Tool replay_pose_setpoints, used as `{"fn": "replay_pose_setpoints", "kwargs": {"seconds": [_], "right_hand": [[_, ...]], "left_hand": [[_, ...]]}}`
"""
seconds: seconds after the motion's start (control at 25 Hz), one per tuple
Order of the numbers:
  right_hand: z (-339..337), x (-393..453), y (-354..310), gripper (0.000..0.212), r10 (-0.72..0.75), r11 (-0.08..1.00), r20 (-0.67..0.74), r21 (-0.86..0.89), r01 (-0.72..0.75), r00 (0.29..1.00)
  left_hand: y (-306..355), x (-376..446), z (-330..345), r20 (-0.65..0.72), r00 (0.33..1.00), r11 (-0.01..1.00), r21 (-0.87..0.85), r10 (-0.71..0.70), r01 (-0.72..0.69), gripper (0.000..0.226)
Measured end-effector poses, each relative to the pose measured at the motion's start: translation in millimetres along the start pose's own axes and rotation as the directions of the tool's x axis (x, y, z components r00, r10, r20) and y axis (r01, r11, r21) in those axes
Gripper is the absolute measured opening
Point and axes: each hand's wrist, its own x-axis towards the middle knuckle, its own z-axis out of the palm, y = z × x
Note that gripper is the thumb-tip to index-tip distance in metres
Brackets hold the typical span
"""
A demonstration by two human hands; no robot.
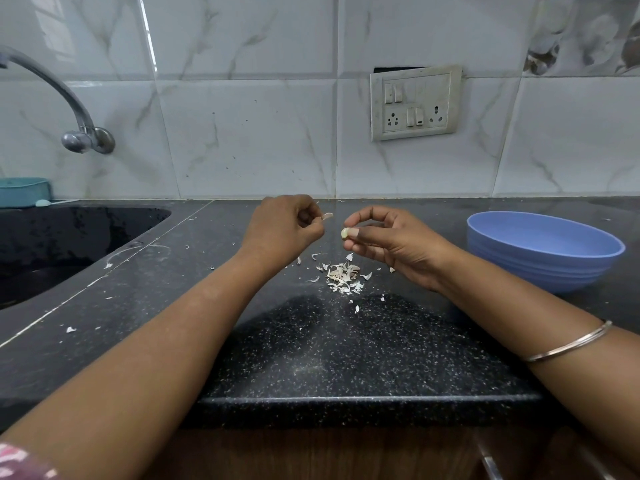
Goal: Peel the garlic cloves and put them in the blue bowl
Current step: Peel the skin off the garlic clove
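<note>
- Counter — black, speckled stone, with a sink sunk in at its left.
- Peels — a small heap below the fingertips of both hands, stray flakes around it.
- Bowl — blue, standing right of the right-hand fingers.

There is only 1 view, from a camera on the person's head, standing at the front edge of the black countertop and facing the tiled wall square on. It tilts forward and down, so the countertop's near edge runs across the lower part of the picture and both forearms reach in from the bottom corners. The lens is wide and sits close over the countertop: tile lines bow outward. Left of the countertop's middle the view takes in the sink; right of it, the blue bowl. Straight behind the countertop, the switch plate hangs on the wall.
</note>
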Motion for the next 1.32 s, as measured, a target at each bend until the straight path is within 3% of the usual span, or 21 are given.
{"fn": "replay_pose_setpoints", "kwargs": {"seconds": [0.4,0.56,0.76,1.32], "right_hand": [[-8,4,2,0.015,-0.043,0.999,-0.054,-0.021,0.041,0.998],[-10,5,5,0.019,-0.063,0.995,-0.036,-0.078,0.06,0.997],[-12,7,5,0.016,-0.045,0.997,-0.056,-0.065,0.041,0.997],[-11,7,6,0.015,-0.062,0.993,-0.13,-0.106,0.049,0.99]], "left_hand": [[0,-2,11,0.327,0.945,0.997,0.064,0.018,-0.041,0.016],[2,-1,11,0.299,0.954,0.999,-0.05,0.003,0.013,0.021],[10,-3,9,0.287,0.958,0.952,-0.285,-0.025,0.11,0.01],[11,-3,6,0.255,0.966,0.936,-0.325,-0.049,0.133,0.007]]}}
